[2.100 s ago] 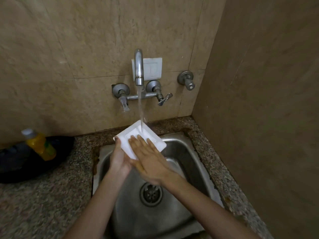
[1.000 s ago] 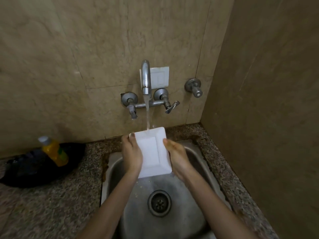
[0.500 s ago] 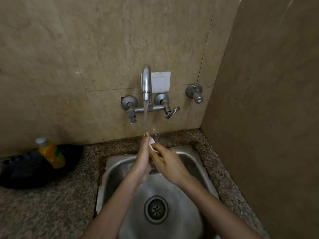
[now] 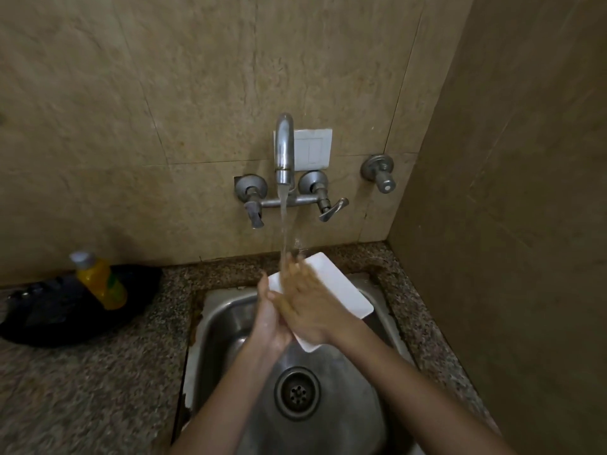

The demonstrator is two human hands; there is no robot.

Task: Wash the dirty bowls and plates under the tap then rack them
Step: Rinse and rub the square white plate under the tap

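Rinsing step, plate under the running tap.

Left hand (image 4: 271, 318) grips the white rectangular plate (image 4: 341, 290) by its near edge over the sink (image 4: 345, 415); right hand (image 4: 308, 305) lies flat on it, fingers spread, rubbing. Beyond, the tap (image 4: 284, 149) pours onto them. Next likely calls for a firm wet grip toward a rack, unseen.

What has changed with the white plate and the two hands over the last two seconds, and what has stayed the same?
The white rectangular plate was turned: face-up a second ago, edge-on half a second ago, now flat again under the running stream of water. The right hand moved from the plate's side onto its surface, rubbing. The left hand kept its grip on the left edge. The yellow bottle and steel sink are unchanged.
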